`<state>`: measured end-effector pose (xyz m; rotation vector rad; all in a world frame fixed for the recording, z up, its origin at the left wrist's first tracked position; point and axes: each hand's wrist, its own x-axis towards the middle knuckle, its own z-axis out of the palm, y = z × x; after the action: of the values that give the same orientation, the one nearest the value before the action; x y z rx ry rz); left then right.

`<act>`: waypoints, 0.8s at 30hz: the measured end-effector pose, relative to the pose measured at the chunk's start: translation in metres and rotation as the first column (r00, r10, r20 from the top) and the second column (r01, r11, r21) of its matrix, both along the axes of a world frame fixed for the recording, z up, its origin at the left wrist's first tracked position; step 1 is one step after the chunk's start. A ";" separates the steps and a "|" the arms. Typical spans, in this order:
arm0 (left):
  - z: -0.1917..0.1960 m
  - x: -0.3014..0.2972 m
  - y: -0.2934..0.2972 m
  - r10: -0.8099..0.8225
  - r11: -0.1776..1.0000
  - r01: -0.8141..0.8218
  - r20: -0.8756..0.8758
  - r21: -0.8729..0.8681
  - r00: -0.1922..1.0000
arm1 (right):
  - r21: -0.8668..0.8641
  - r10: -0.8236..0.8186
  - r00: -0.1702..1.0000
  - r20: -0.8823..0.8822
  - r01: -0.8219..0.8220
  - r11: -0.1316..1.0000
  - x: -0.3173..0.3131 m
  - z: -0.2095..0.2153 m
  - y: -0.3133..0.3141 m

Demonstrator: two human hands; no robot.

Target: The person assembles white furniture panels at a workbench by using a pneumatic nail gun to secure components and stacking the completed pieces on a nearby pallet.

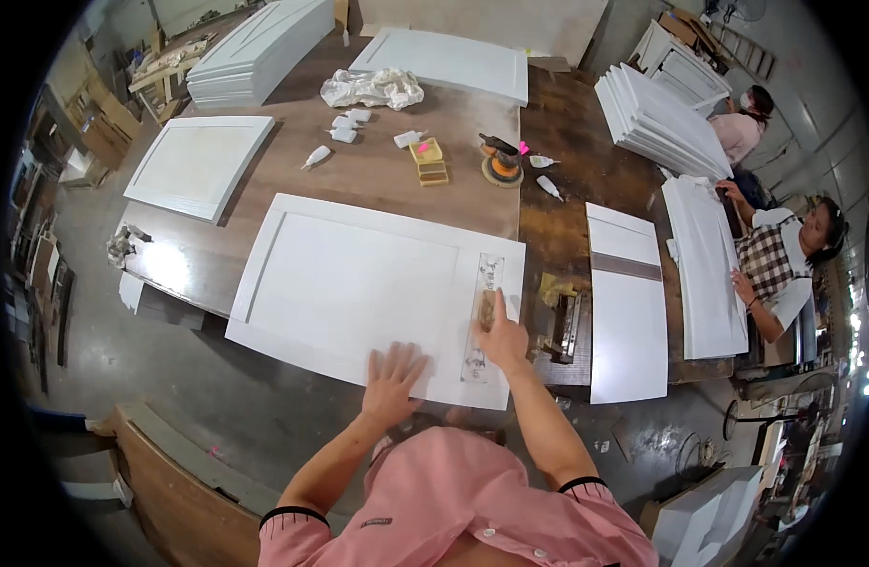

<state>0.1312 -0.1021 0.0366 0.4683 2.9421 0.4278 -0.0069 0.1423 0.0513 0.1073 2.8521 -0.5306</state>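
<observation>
The white door panel (pixel 359 288) lies flat on the counter (pixel 406 180), overhanging its near edge, stiff, broad and likely slippery, with the left hand (pixel 393 376) spread flat on it and the right hand (pixel 502 338) pressing a clear strip (pixel 483 312) near its right edge.

A woodworking workshop: white cabinet doors (pixel 656 118) stacked on a long wooden counter (pixel 387 175), a sander (pixel 502 163) beside them, lumber along the walls.

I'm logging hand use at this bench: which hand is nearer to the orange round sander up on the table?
Right. The right hand lies on the white door panel's right edge, roughly below the orange round sander; the left hand rests flat nearer the panel's front edge, farther away.
</observation>
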 end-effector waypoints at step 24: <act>0.096 -0.005 -0.040 -0.190 0.980 0.197 -0.165 0.033 0.968 | 0.059 -0.316 0.913 -0.259 0.341 0.938 0.067 -0.001 0.209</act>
<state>0.1264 -0.1426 0.1321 0.8255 3.0034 0.4583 0.0597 0.3509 0.0505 0.5906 3.1224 -0.4881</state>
